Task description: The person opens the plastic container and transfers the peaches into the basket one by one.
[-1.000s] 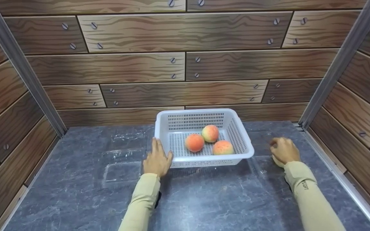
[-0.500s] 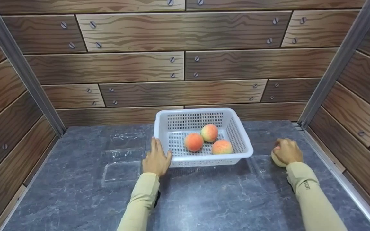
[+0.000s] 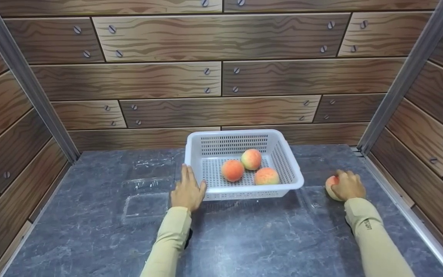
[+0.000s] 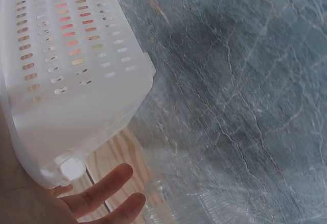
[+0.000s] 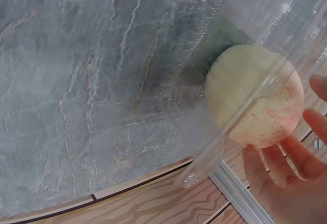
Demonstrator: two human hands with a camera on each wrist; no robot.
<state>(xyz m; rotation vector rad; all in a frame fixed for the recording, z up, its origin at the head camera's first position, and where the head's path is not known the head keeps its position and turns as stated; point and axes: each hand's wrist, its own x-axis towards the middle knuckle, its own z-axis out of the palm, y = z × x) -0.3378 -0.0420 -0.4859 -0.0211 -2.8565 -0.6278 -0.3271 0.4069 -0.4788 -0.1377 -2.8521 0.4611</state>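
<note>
A white slotted basket (image 3: 240,190) holds three peaches: one orange-red (image 3: 232,170), one yellow and red (image 3: 251,159) and one by the front wall (image 3: 267,177). My left hand (image 3: 187,192) rests at its front left corner, fingers stretched along the outer side and thumb by the rim. Another peach (image 3: 333,187) sits to the right, in a clear plastic tray (image 5: 230,127) whose rim crosses it in the right wrist view. Beside that peach is my right hand (image 3: 348,186), fingers spread and fingertips right at its surface.
Several clear plastic trays lie on the dark marbled table (image 3: 240,242), including one at the left (image 3: 148,206). A wood-patterned back wall (image 3: 221,77) stands behind the basket. Metal posts (image 3: 402,80) and side walls bound the table.
My right hand has drawn right and slightly toward me, its fingers loosening, so more of the peach shows. That peach stays in place. The left hand and basket have not moved.
</note>
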